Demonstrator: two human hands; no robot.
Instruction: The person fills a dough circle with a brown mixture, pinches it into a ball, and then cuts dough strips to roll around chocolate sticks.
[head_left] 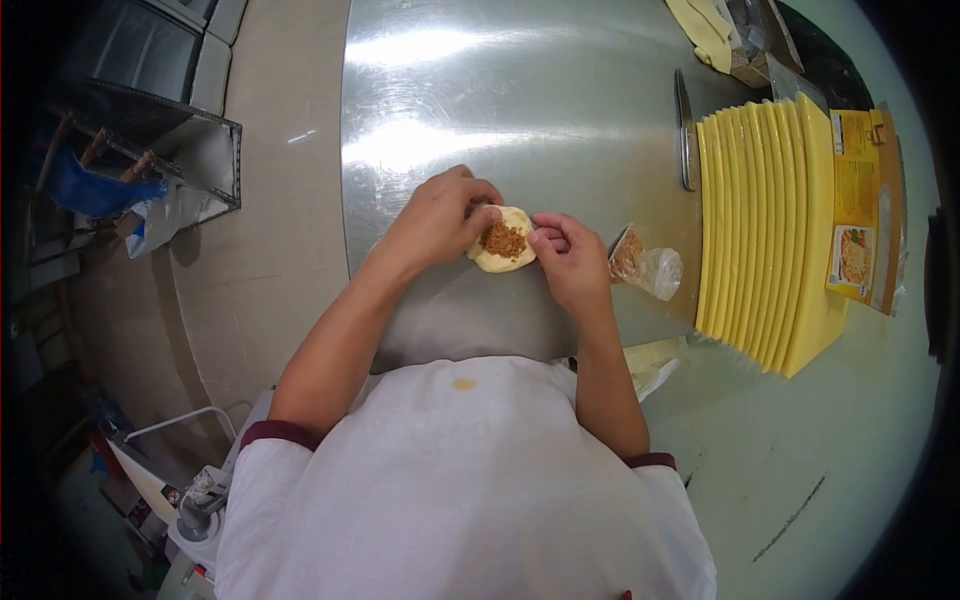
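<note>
A flattened round of pale dough [488, 261] is between my hands over the steel table. Crumbly brown filling [503, 240] sits in its middle. My left hand [452, 212] pinches the dough's upper left edge with thumb and fingers. On the opposite side, my right hand [567, 252] grips the right edge between thumb and fingertips, with the other fingers curled. Just right of my right hand lies a clear plastic bag [660, 272] beside more brown crumbly filling [627, 255].
A long row of yellow packs [755, 230] stands on the right, with a knife [685, 130] beside it. Yellow printed packaging [855, 205] lies beyond. The steel table [520, 110] reaches away from me; a cardboard box [765, 50] sits at its far right. Tiled floor [285, 180] lies left.
</note>
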